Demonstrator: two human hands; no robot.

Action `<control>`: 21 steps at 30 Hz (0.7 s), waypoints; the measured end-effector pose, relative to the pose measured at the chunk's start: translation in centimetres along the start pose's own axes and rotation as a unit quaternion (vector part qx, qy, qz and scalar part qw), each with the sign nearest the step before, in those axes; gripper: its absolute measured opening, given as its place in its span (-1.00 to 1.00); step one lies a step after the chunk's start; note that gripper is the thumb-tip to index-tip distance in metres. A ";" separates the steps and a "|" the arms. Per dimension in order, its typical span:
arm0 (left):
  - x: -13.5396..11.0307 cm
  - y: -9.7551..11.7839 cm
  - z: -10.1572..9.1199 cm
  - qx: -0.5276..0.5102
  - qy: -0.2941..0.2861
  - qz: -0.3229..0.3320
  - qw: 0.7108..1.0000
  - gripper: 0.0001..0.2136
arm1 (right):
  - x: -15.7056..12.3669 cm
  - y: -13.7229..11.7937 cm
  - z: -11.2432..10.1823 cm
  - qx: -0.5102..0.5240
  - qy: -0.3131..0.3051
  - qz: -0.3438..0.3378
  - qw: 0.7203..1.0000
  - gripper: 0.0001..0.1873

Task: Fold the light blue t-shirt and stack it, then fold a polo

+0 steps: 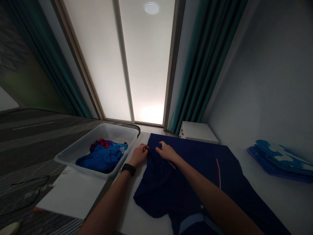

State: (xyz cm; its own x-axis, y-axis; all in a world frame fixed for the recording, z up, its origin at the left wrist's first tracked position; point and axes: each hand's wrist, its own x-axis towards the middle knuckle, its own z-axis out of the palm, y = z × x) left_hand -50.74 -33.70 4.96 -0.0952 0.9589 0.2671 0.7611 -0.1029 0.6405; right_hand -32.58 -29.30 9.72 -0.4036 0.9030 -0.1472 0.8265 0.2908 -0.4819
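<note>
A dark navy polo shirt [190, 169] lies spread over a white table [151, 223], with a red and white stripe and a light button showing. At the shirt's far left edge my left hand [140, 154], a black watch on its wrist, pinches the cloth between closed fingers. My right hand [167, 152] rests just to the right, low over the shirt. Its thumb and index finger are apart, and no cloth shows between them. The lower fingers of that hand are partly hidden. My right forearm crosses above the shirt.
A translucent plastic bin [73, 160] holding blue and red clothes [105, 156] stands left of the table. Folded blue and white cloths [281, 156] are stacked at the right by the wall. A small white cabinet [199, 131] stands beyond the table, near a teal curtain [207, 65].
</note>
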 end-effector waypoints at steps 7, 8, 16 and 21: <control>0.7 0.2 -0.3 -0.017 -0.027 0.020 0.999 -0.85 | -3.0 -0.4 -0.4 -0.033 0.051 -0.055 0.997 -0.44; 0.8 0.3 -0.3 -0.020 -0.031 0.028 0.999 -0.84 | -3.4 -0.4 -0.6 -0.035 0.060 -0.063 0.996 -0.44; 1.4 0.4 0.0 0.007 -0.034 0.065 0.997 -0.83 | -4.9 1.9 0.3 -0.124 0.050 -0.035 0.990 -0.43; 1.1 -0.1 0.2 0.010 -0.025 0.080 0.996 -0.76 | -5.0 2.5 1.2 -0.152 0.040 -0.016 0.987 -0.43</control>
State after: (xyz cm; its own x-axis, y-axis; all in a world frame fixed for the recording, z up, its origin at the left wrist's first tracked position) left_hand -50.79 -32.58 5.09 0.0594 0.9429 0.3277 0.7766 -0.2499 0.5783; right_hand -28.93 -33.49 8.17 -0.4094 0.9102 -0.0620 0.8983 0.3903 -0.2020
